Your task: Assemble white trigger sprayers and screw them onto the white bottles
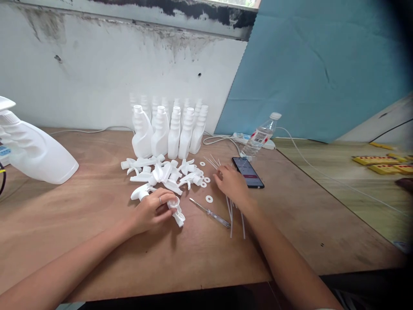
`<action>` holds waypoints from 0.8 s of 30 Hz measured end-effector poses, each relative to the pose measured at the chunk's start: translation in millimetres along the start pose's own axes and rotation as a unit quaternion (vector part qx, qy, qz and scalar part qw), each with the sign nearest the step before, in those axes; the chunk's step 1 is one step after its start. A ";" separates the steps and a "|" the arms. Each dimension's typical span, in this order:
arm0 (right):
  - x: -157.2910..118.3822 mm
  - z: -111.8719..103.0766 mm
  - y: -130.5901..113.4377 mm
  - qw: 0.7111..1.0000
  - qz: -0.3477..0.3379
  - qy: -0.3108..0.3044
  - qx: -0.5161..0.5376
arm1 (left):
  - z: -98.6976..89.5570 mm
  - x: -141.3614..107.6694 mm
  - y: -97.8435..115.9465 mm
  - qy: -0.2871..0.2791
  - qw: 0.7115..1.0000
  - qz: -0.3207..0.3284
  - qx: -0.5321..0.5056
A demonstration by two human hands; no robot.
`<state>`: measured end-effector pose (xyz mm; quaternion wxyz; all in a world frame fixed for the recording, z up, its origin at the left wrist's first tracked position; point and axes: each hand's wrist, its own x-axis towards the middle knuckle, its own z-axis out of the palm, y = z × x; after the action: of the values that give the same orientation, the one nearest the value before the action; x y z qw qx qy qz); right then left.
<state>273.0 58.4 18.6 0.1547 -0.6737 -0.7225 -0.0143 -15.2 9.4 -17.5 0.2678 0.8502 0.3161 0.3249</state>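
My left hand (155, 210), with a ring on one finger, is closed on a white spray head (178, 213), its round opening turned up. More white spray heads (159, 173) lie in a pile just beyond it. My right hand (229, 181) is over a bunch of thin white tubes (231, 215), its fingers curled at their far ends; whether it grips any is hidden. Flat white washers (209, 199) lie between the hands, beside the pile. A screwdriver (216, 217) with a clear handle rests on the wooden table (135, 267) between my hands.
White bottles (176, 133) without heads stand in rows by the wall. A large white spray bottle (38, 150) is at the left. Beyond my right hand are a phone (248, 172), a water bottle (261, 135) and a power strip (271, 144). Yellow parts (380, 160) lie far right.
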 end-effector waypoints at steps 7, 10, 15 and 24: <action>3.5 -6.7 20.2 0.973 0.158 -0.153 -0.075 | -1.5 -0.3 0.8 -0.003 1.000 -0.013 -0.015; 4.4 -7.2 19.9 0.974 0.159 -0.146 -0.069 | -1.1 0.1 -0.2 0.002 1.000 -0.014 -0.011; 7.9 -12.3 16.1 0.986 0.148 -0.062 -0.037 | 1.0 -1.7 -1.1 0.005 1.000 -0.003 0.007; -10.1 -0.5 -19.9 0.936 -0.094 0.024 0.338 | -0.2 -0.1 3.6 -0.003 0.999 -0.051 -0.004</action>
<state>254.1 46.7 20.4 0.3883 -0.5102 -0.7408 0.2003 -14.1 7.0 -15.0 0.2884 0.8330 0.3573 0.3089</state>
